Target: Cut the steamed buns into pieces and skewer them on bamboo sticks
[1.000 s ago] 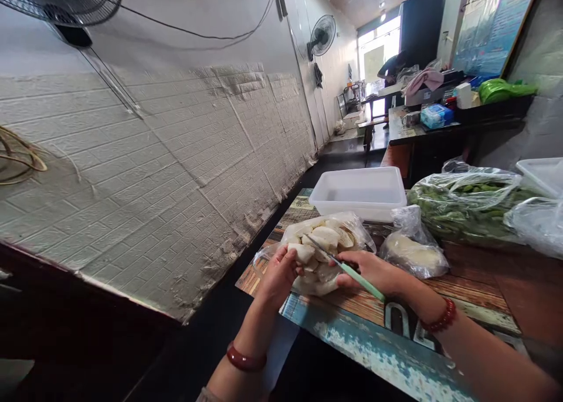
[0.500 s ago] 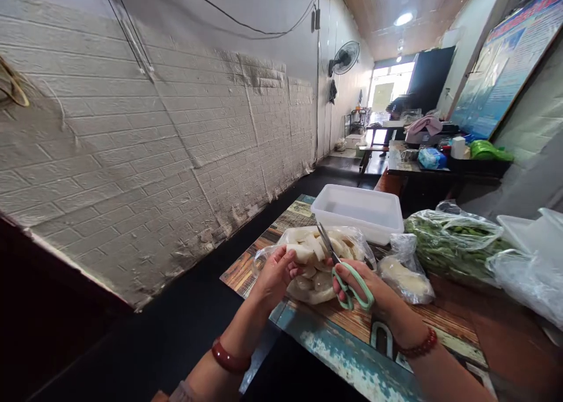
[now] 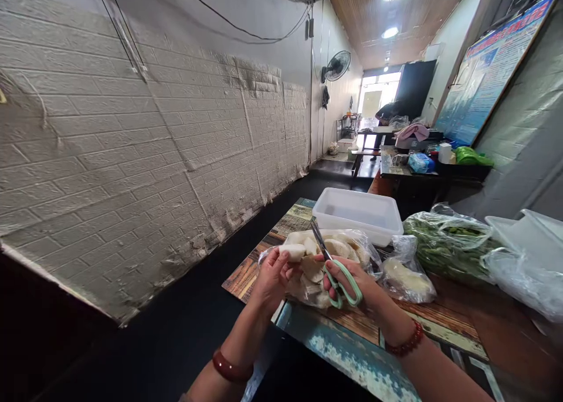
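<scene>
A whitish, thick, soft-looking piece of food (image 3: 294, 251) is pinched between the thumb and fingers of my left hand (image 3: 271, 276); its kind is not clear. My right hand (image 3: 358, 282) grips scissors (image 3: 349, 282) by their light green handles, blades pointing up and away, close to the right of that piece. The blades look nearly closed. Beneath both hands, an opened clear plastic bag (image 3: 372, 252) holds several more pale pieces (image 3: 341, 251), some curved and flat. My fingers partly cover the bag's near side.
Behind the bag stands a translucent plastic tub (image 3: 358, 214) on the wood-patterned table (image 3: 240, 279). To the right are a small bag with a pale lump (image 3: 407, 276), a large bag of green vegetables (image 3: 453, 247) and crumpled plastic (image 3: 523, 279). A person (image 3: 387, 113) is far back.
The view has shifted slightly. The pale piece in my left hand now appears shorter and stands apart from the pile. The scissors have moved a little left and stay in my right hand.
</scene>
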Demonstrator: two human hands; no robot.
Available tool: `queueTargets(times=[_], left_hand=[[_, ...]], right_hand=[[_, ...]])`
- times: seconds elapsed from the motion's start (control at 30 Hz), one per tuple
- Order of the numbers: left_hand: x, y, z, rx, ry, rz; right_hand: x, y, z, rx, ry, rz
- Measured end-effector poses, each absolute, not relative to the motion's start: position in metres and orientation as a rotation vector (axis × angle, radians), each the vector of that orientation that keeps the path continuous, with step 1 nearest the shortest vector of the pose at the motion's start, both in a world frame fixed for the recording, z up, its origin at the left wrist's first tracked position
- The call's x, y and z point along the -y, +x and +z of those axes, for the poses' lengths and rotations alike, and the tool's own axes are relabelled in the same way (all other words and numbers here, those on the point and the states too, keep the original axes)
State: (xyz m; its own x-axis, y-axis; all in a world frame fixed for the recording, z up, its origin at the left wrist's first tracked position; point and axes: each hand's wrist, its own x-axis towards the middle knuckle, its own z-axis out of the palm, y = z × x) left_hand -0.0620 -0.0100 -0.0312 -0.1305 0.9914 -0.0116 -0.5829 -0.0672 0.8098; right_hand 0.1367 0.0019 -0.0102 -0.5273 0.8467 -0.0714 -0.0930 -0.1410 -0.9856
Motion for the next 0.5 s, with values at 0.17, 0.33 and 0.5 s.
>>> queueTargets(times=[0.17,0.33,0.5], left_hand=[[0.01,-0.077,-0.034,-0.787,0.666,1.63],[0.012,-0.079,-0.035,-0.762,0.669,1.574],[0.012,-0.073,-0.031,-0.742,0.705,1.464]], right_hand=[[-0.01,0.112,-0.019,1.499,-0.944,1.762],[-0.011,0.108,-0.024,1.536,-0.991,1.757],[-0.002,0.141,-0.008,1.823,-0.998,1.482]])
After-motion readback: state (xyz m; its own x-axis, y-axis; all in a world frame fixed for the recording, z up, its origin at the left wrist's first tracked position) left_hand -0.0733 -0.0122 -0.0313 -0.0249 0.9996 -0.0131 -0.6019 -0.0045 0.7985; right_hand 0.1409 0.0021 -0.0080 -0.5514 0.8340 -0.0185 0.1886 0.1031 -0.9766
